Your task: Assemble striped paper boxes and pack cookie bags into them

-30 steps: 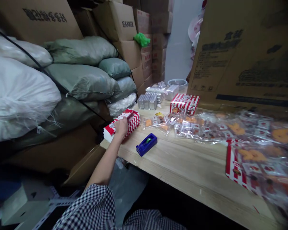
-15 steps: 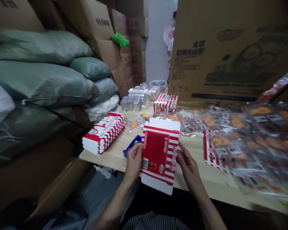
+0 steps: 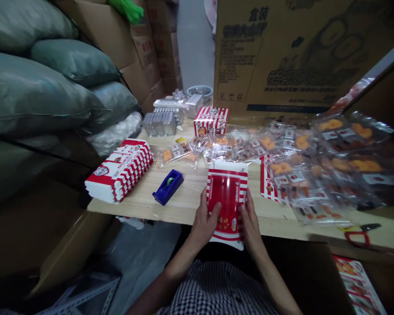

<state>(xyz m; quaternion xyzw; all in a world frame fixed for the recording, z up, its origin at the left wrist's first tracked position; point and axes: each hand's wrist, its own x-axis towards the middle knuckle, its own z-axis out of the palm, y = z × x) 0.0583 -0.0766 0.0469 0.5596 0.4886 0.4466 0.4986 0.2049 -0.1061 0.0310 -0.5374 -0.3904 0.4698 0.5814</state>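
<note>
Carton (image 3: pixel 228 186), red and white striped, is held between our two hands at the near edge of the table (image 3: pixel 187 205), tilted up toward us. Our left hand (image 3: pixel 205 221) is clamped on its left side, thumb lying over the red panel, and the fingers of our right hand (image 3: pixel 250 218) are closed along the opposite edge. We judge the step in hand to be handling this carton by its sides; whether it is flat or slightly opened, we cannot tell. The next move seems to call for even pressure from both hands, so that the thin card does not crease. Well to our left lies a stack of striped cartons (image 3: pixel 120 170), with a blue tape dispenser (image 3: pixel 168 187) nearer us. Beyond our hands stand a closed striped box (image 3: pixel 212 121) and some clear plastic containers (image 3: pixel 160 124). Snack packets (image 3: pixel 295 175) crowd the right side, partly covering another striped card (image 3: pixel 268 180), and could hamper our right hand. Scissors (image 3: pixel 357 236) lie farther right.
</note>
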